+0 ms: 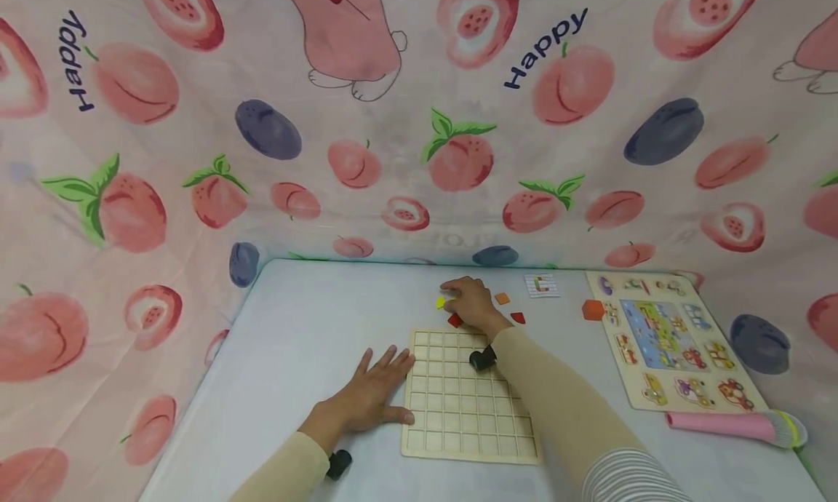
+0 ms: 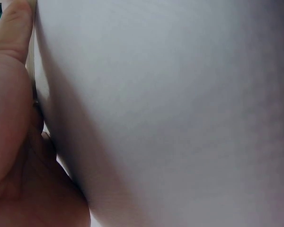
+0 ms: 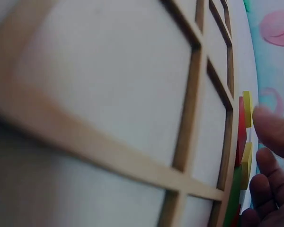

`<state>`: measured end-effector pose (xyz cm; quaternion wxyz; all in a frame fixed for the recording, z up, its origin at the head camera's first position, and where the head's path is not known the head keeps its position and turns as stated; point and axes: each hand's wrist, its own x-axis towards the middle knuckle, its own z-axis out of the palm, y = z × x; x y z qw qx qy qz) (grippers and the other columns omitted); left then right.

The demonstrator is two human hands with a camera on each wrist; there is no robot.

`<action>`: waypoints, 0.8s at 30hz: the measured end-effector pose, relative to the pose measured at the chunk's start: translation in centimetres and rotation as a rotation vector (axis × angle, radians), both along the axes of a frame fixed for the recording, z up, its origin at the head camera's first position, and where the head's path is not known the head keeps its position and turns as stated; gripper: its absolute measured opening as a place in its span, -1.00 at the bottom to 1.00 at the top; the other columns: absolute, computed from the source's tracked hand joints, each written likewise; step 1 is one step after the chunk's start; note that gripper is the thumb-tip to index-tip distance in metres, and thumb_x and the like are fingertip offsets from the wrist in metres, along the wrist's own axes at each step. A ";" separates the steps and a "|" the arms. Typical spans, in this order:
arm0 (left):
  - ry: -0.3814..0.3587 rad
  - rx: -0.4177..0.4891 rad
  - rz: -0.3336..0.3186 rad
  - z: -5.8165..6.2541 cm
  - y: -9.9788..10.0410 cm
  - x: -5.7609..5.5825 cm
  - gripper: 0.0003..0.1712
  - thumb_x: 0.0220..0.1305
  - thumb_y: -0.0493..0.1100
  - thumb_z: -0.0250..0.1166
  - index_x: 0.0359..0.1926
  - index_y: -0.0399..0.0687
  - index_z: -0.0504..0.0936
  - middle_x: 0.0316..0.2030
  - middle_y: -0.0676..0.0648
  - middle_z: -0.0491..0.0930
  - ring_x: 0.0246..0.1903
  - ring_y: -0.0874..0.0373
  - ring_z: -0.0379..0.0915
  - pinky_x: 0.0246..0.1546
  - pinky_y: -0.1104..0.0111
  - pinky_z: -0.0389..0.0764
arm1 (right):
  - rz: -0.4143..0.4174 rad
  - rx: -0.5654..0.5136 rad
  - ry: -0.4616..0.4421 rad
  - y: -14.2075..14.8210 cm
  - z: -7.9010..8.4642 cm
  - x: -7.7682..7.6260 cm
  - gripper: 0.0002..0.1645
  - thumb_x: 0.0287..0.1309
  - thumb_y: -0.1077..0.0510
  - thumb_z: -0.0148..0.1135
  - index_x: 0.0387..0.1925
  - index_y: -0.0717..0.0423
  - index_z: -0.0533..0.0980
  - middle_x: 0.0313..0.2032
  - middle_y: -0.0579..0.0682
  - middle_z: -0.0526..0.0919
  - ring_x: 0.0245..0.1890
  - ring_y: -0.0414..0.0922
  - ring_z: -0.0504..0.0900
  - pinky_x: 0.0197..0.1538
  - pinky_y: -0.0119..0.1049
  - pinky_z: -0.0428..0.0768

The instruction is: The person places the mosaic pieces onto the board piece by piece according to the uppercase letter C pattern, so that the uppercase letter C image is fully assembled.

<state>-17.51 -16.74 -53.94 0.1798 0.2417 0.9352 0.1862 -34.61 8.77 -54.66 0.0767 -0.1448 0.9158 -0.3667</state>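
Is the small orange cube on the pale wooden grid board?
No, the orange cube lies apart, right of the grid board.

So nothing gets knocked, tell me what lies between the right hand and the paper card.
A small orange piece lies on the table between the right hand and the paper card, as the head view shows.

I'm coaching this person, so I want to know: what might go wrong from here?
The right hand is close to both the yellow piece and a red piece, so it might nudge either. The right sleeve passes over the wooden grid board and could brush it. The left hand touches the board's edge, so a push might shift it.
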 end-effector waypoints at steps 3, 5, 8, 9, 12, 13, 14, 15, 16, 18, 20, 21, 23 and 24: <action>-0.003 -0.005 0.005 0.0 0.0 0.0 0.24 0.25 0.49 0.31 0.71 0.04 0.00 0.70 0.03 -0.08 0.71 -0.01 -0.30 0.68 -0.15 -0.37 | 0.006 0.029 0.011 -0.1 0.1 0.0 -0.46 0.33 0.11 0.44 0.32 0.03 0.62 0.29 0.14 0.61 0.31 0.22 0.43 0.46 0.31 0.26; -0.004 -0.001 0.007 0.1 0.0 0.0 0.24 0.25 0.48 0.31 0.71 0.03 0.01 0.70 0.02 -0.07 0.71 -0.01 -0.30 0.68 -0.16 -0.37 | 0.009 0.062 0.014 -0.2 0.0 -0.1 -0.48 0.34 0.08 0.44 0.30 -0.01 0.64 0.27 0.12 0.63 0.28 0.20 0.45 0.42 0.29 0.29; -0.005 -0.002 0.008 0.0 0.0 0.0 0.24 0.24 0.48 0.32 0.71 0.03 0.01 0.70 0.02 -0.06 0.71 -0.01 -0.29 0.68 -0.15 -0.38 | 0.005 0.097 0.018 -0.3 -0.2 -0.1 -0.56 0.34 0.09 0.42 0.23 -0.05 0.69 0.22 0.08 0.66 0.23 0.17 0.48 0.36 0.26 0.33; -0.005 -0.007 0.008 -0.1 0.0 0.0 0.24 0.24 0.48 0.32 0.71 0.04 0.01 0.70 0.03 -0.07 0.71 -0.01 -0.30 0.68 -0.15 -0.38 | 0.001 0.099 0.019 -0.4 -0.3 -0.1 -0.59 0.34 0.10 0.42 0.20 -0.07 0.71 0.20 0.06 0.66 0.21 0.15 0.48 0.35 0.25 0.33; -0.006 -0.018 0.014 -0.2 0.0 -0.1 0.25 0.23 0.50 0.31 0.71 0.06 0.00 0.70 0.05 -0.07 0.71 0.02 -0.30 0.68 -0.12 -0.39 | -0.005 0.086 0.030 -0.4 -0.5 -0.1 -0.67 0.34 0.12 0.42 0.11 -0.07 0.75 0.15 0.05 0.68 0.18 0.13 0.49 0.33 0.23 0.33; -0.009 -0.025 0.016 -0.2 0.0 -0.1 0.25 0.23 0.50 0.31 0.71 0.07 -0.01 0.70 0.06 -0.08 0.71 0.03 -0.32 0.68 -0.11 -0.41 | -0.005 0.079 0.032 -0.4 -0.5 -0.1 -0.69 0.34 0.12 0.42 0.09 -0.07 0.76 0.14 0.05 0.68 0.19 0.13 0.48 0.34 0.23 0.32; -0.009 -0.023 0.016 -0.2 0.0 -0.1 0.25 0.23 0.50 0.32 0.71 0.07 -0.01 0.70 0.06 -0.08 0.71 0.02 -0.31 0.68 -0.12 -0.40 | -0.004 0.068 0.036 -0.4 -0.5 -0.1 -0.70 0.34 0.12 0.42 0.08 -0.06 0.76 0.14 0.05 0.68 0.19 0.13 0.48 0.34 0.23 0.31; -0.010 -0.023 0.016 -0.2 0.0 -0.1 0.25 0.23 0.49 0.32 0.71 0.07 -0.01 0.70 0.06 -0.08 0.71 0.02 -0.31 0.68 -0.11 -0.40 | 0.000 0.063 0.041 -0.4 -0.4 -0.1 -0.71 0.35 0.12 0.42 0.08 -0.05 0.76 0.14 0.06 0.67 0.19 0.14 0.47 0.35 0.23 0.31; -0.010 -0.021 0.015 -0.2 0.0 -0.1 0.25 0.23 0.49 0.32 0.71 0.07 -0.01 0.70 0.05 -0.08 0.71 0.02 -0.32 0.68 -0.12 -0.40 | 0.005 0.058 0.041 -0.3 -0.4 0.0 -0.70 0.36 0.12 0.41 0.09 -0.05 0.75 0.15 0.06 0.67 0.20 0.14 0.47 0.37 0.24 0.30; -0.009 -0.018 0.012 -0.2 0.0 -0.1 0.25 0.24 0.49 0.32 0.71 0.06 -0.01 0.71 0.04 -0.08 0.71 0.01 -0.32 0.68 -0.12 -0.40 | 0.018 0.058 0.047 -0.1 -0.3 0.0 -0.67 0.37 0.12 0.39 0.13 -0.04 0.73 0.17 0.07 0.66 0.22 0.15 0.46 0.40 0.26 0.28; -0.006 -0.016 0.009 -0.2 0.0 -0.1 0.25 0.24 0.49 0.31 0.71 0.06 -0.01 0.71 0.04 -0.09 0.71 0.01 -0.32 0.68 -0.12 -0.40 | 0.028 0.048 0.042 0.1 -0.2 0.0 -0.64 0.37 0.12 0.39 0.16 -0.03 0.72 0.20 0.09 0.66 0.22 0.16 0.46 0.43 0.27 0.27; -0.007 -0.018 0.009 -0.2 0.0 -0.2 0.25 0.24 0.49 0.31 0.72 0.07 -0.02 0.71 0.05 -0.10 0.71 0.02 -0.33 0.68 -0.11 -0.41 | 0.034 0.047 0.043 0.2 -0.2 0.0 -0.62 0.36 0.12 0.39 0.18 -0.03 0.71 0.20 0.09 0.66 0.23 0.16 0.46 0.43 0.27 0.27; -0.003 -0.021 0.009 -0.3 0.0 -0.2 0.25 0.24 0.50 0.30 0.72 0.07 -0.02 0.71 0.05 -0.10 0.71 0.02 -0.33 0.68 -0.11 -0.41 | 0.040 0.053 0.043 0.3 -0.2 0.0 -0.59 0.34 0.13 0.41 0.20 -0.03 0.70 0.21 0.09 0.66 0.22 0.17 0.47 0.42 0.27 0.29; -0.004 -0.021 0.010 -0.3 0.0 -0.2 0.25 0.24 0.51 0.30 0.72 0.07 -0.02 0.71 0.05 -0.09 0.71 0.01 -0.33 0.68 -0.11 -0.40 | 0.040 0.052 0.037 0.3 -0.2 -0.1 -0.58 0.33 0.13 0.42 0.20 -0.03 0.71 0.21 0.09 0.67 0.21 0.16 0.47 0.42 0.26 0.29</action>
